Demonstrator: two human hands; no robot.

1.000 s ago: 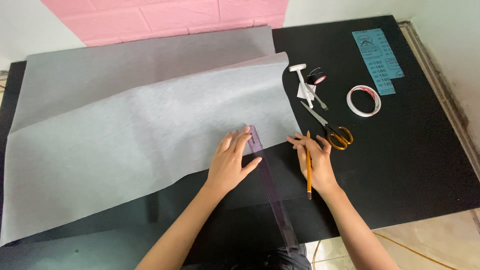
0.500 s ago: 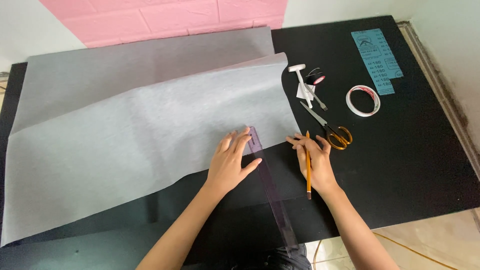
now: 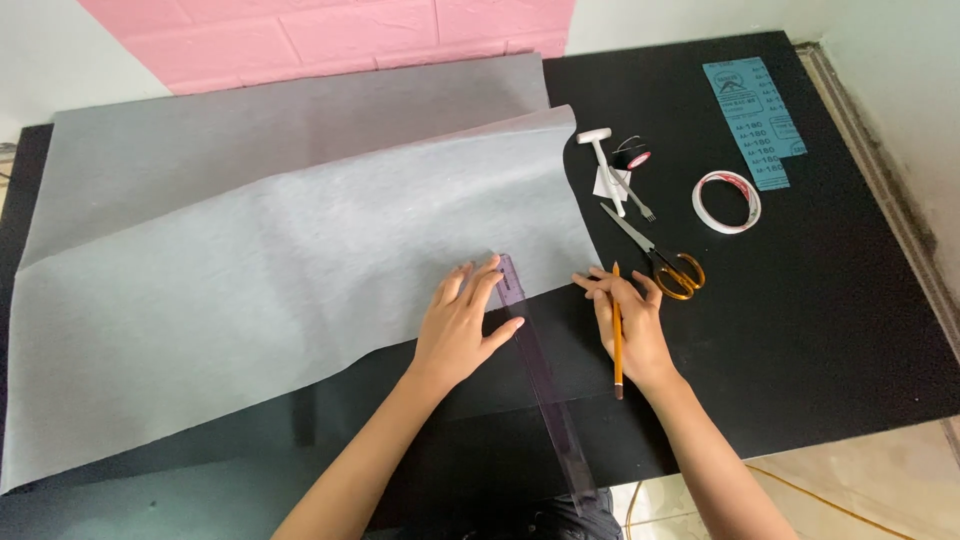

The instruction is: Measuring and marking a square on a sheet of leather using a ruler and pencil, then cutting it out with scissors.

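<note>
The left hand (image 3: 462, 325) lies flat with fingers spread on the near right edge of the grey sheet (image 3: 280, 270), its fingertips against the clear purple-tinted ruler (image 3: 540, 375), which runs from the sheet's edge toward the near side of the black tabletop (image 3: 830, 330) and overhangs it. The right hand (image 3: 628, 325) rests palm down just right of the ruler, fingers loosely extended, with a yellow pencil (image 3: 616, 330) tucked between them and lying along the back of the hand — not yet in a writing grip. To line up the ruler well, I judge that the left hand should press down evenly on both sheet and ruler so neither slides, and the pencil should be turned point-down only once the ruler sits true to the edge. The sheet is large, thin and pale grey, folded over so an upper layer lies slanted across a lower one, with a soft crease at the left; it covers most of the left half of the tabletop. Far right of the hands lie orange-handled scissors (image 3: 665, 262), a roll of tape (image 3: 727, 201), a small white-handled tool (image 3: 603, 160) and a blue strip of sandpaper (image 3: 757, 120) — all well apart from the ruler.
</note>
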